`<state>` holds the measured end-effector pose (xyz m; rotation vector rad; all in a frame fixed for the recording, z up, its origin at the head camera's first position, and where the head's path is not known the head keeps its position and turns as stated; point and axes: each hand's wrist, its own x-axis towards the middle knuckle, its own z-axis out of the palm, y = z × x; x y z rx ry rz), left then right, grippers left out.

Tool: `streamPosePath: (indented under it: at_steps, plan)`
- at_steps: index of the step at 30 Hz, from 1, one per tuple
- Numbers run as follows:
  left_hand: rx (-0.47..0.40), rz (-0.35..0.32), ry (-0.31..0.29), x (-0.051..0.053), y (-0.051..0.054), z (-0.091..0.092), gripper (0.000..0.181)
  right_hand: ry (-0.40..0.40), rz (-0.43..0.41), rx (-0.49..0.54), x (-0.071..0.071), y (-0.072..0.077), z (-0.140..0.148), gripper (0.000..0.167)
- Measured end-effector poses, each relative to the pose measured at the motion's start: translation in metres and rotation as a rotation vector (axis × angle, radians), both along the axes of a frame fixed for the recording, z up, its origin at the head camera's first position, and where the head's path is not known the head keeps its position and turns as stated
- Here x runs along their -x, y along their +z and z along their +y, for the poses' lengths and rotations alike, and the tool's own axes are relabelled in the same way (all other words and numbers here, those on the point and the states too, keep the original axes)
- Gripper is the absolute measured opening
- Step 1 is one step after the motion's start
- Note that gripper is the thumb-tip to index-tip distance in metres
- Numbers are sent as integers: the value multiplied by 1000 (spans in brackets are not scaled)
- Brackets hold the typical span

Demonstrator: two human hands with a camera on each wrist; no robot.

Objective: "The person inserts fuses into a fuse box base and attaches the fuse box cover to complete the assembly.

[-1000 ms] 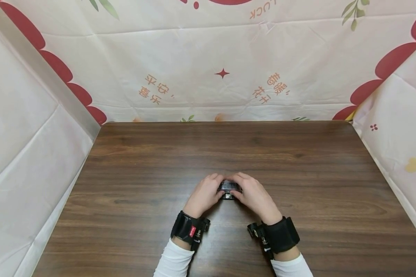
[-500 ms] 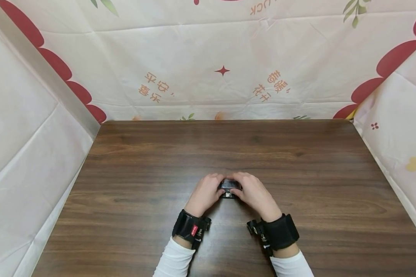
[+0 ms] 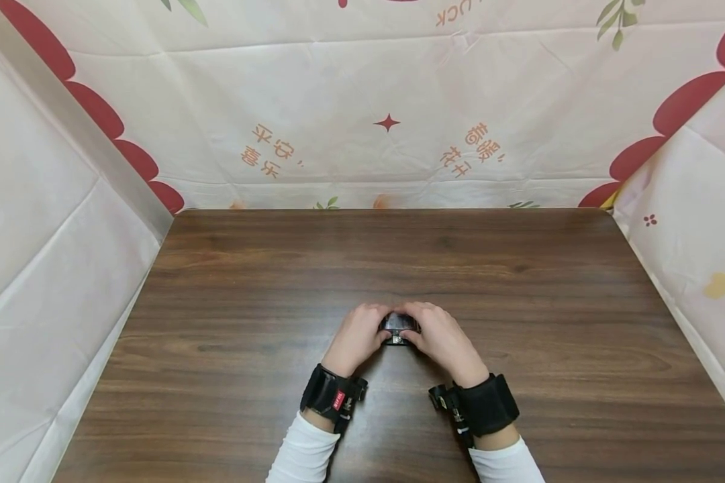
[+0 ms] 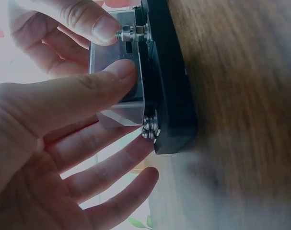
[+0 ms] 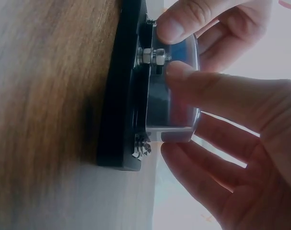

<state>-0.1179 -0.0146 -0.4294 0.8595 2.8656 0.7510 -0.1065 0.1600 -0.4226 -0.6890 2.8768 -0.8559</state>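
Note:
A small device with a black base stands on the table between both hands. Its clear plastic cover encloses parts too blurred to identify, with blue and red showing through. Metal bolts with nuts stick up from the base beside the cover. My left hand holds the cover from the left, thumb on the near side and fingers reaching behind. From the right, my right hand grips it likewise, its thumb tip close to a bolt. The hands hide the device's sides and back in the head view.
The device's black base rests on a brown wood-grain table. White printed cloth hangs behind the table and along both sides. Black straps with small cameras sit on the left wrist and right wrist.
Both hands keep their hold on the device with almost no movement. The head view has shifted slightly.

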Motion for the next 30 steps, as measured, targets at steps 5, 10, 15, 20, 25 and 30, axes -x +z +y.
streamPosePath:
  at_steps: [5,10,15,20,25,30]
  plan:
    - [-7,-11,-1,1,0,0,30,-4,11,-12,0,0,0,36]
    - [-11,-30,6,3,0,-1,32,-7,17,0,1,0,0,36]
    - [-25,-58,14,7,-2,-1,34,5,26,6,4,-1,0,38]
    - [-43,-113,10,12,-3,-2,37,5,28,1,8,-2,1,40]
    - [-65,-140,-1,16,-2,-3,38,4,23,7,11,-3,1,41]
    - [-64,-148,1,17,0,-2,39,2,24,9,12,-2,1,41]
